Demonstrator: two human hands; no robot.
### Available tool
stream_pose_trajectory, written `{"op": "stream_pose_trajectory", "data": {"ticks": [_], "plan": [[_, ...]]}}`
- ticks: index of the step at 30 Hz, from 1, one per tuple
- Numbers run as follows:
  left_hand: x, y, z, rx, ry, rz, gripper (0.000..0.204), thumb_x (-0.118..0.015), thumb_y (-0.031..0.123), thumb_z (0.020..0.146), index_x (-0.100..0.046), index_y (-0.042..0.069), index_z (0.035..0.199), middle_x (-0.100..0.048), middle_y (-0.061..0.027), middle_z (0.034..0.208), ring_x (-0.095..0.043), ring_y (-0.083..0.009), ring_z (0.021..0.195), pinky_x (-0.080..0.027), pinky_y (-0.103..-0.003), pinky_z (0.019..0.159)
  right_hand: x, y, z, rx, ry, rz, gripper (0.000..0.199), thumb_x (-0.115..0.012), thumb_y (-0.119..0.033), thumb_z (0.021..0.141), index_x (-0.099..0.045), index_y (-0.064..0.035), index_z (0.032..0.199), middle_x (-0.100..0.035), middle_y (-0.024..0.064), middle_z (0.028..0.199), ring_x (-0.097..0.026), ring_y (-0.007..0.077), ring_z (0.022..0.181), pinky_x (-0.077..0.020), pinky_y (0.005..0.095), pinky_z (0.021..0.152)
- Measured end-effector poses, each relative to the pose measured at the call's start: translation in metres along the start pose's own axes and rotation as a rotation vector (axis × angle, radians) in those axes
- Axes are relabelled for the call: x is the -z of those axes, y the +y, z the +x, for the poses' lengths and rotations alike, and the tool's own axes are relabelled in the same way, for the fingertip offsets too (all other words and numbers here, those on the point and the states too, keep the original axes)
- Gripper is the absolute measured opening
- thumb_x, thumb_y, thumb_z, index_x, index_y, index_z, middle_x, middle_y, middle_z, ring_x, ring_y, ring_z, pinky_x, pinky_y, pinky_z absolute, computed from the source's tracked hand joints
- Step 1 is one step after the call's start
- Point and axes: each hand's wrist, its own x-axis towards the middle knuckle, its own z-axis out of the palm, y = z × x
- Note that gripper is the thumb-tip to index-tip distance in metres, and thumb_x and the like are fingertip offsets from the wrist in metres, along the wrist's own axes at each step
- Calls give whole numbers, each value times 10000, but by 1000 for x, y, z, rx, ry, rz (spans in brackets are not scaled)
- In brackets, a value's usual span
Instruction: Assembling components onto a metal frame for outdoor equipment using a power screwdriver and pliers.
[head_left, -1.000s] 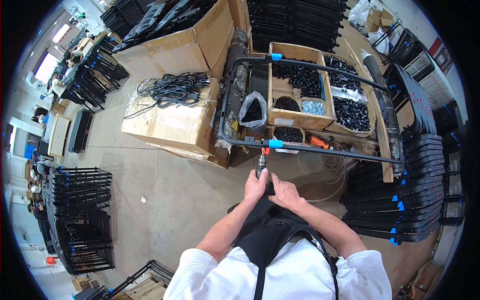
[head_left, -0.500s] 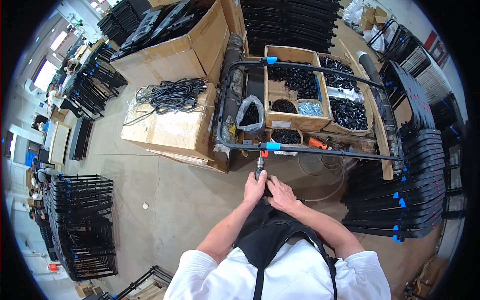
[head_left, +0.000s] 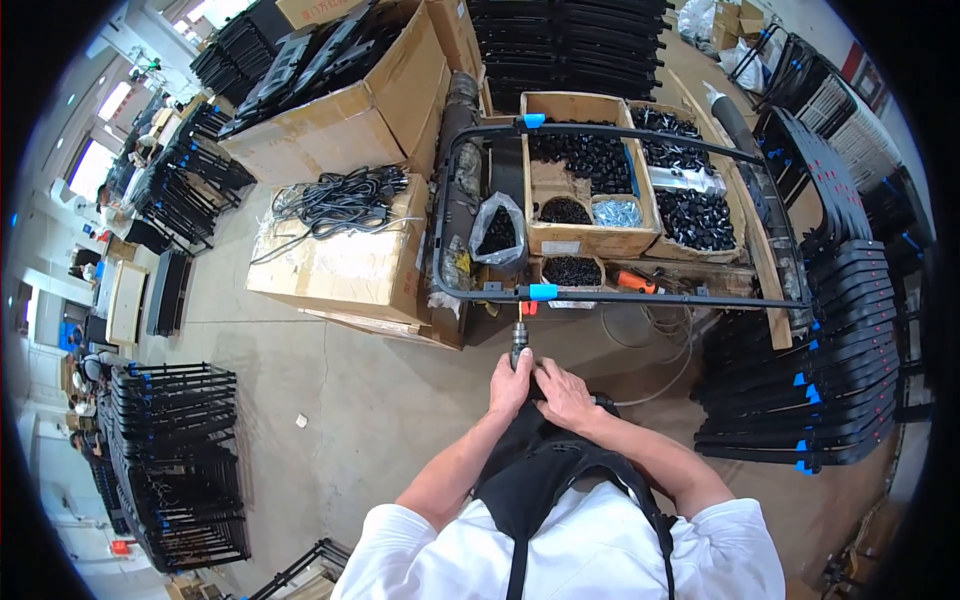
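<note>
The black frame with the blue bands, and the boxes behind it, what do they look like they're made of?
The black frame looks like bent metal tubing with a dark, slightly glossy coat: thin, round, smoothly curved corners. The blue bands look like tape or plastic; it is too small to tell. The boxes are plain brown corrugated cardboard, matte, with folded flaps.

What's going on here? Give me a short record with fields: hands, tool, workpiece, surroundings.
left hand: left hand wraps the grip of the screwdriver tool
right hand: right hand grips the same tool just behind
tool: tip points up at the near bar of the black metal frame, beside a blue clip
workpiece: frame lies flat over the wooden parts boxes
surroundings: cardboard box with black cables; stacked black frames to the right
</note>
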Motion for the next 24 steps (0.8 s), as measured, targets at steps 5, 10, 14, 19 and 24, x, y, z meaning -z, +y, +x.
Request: {"op": "stream_pose_trajectory", "data": {"ticks": [5,10,14,19,24], "plan": [[-8,-12,-10,10,14,-18,557,-618,523,1040,-650,-33,1063,-717,-196,929,-691,-307,884,-540,-451,845,5,0,-15,18,-35,-58,586,-822,-183,786,-570,-8,1285,-563,241,1274,-645,421,1126,-541,536,957],[-25,-10,-14,15,-68,-49,554,-618,523,1042,-654,-30,1044,-716,-177,905,-690,-284,882,-541,-436,837,15,6,-30,-93,-43,-93,650,-830,-192,779,-567,-19,1348,-620,212,1134,-669,399,1062,-552,521,920],[-31,-5,-10,-14,-62,-42,546,-621,519,1038,-652,-26,1034,-718,-176,896,-696,-303,877,-541,-441,836,20,11,-29,-98,19,-132,731,-839,-195,771,-542,-23,1417,-646,197,1087,-682,387,1036,-559,505,913],[-29,-5,-7,-70,-62,-40,532,-629,510,1037,-653,-21,1030,-717,-173,895,-693,-294,865,-541,-439,821,17,12,-30,-110,50,-124,795,-854,-195,744,-518,-37,1447,-665,184,1086,-691,383,1040,-566,494,921],[-28,2,-11,-29,-47,-43,519,-636,501,1044,-658,-17,1030,-707,-164,893,-665,-267,849,-532,-427,811,18,13,-30,-99,47,-113,799,-862,-203,754,-502,18,1433,-687,225,1147,-694,400,1074,-563,493,942]]}}
